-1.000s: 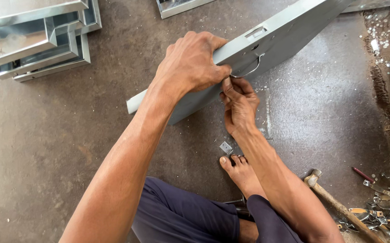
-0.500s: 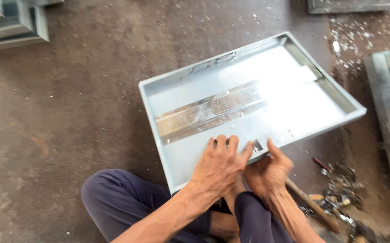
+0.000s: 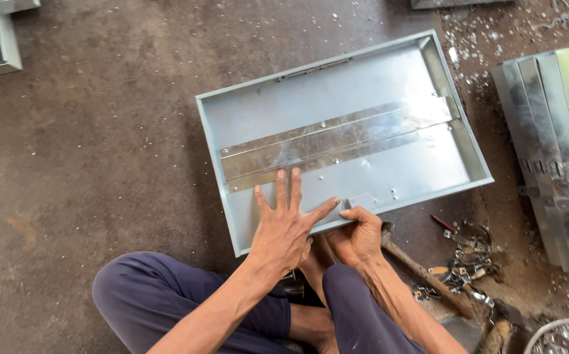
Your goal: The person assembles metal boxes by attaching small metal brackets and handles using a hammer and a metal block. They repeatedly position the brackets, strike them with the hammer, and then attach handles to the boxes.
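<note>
I see a pale grey sheet-metal tray [image 3: 389,177] with a shinier silver strip [image 3: 337,141] running across its middle. The concrete floor [image 3: 101,131] is mottled brown-grey, flecked with white. My trousers [image 3: 160,301] are dark navy. The hammer handle [image 3: 428,278] is worn brown wood.

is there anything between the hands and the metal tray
Nothing visible. The left hand lies flat, fingers spread, on the floor of the metal tray, and the right hand grips its near rim directly. The hammer lies off to the right on the ground.
</note>
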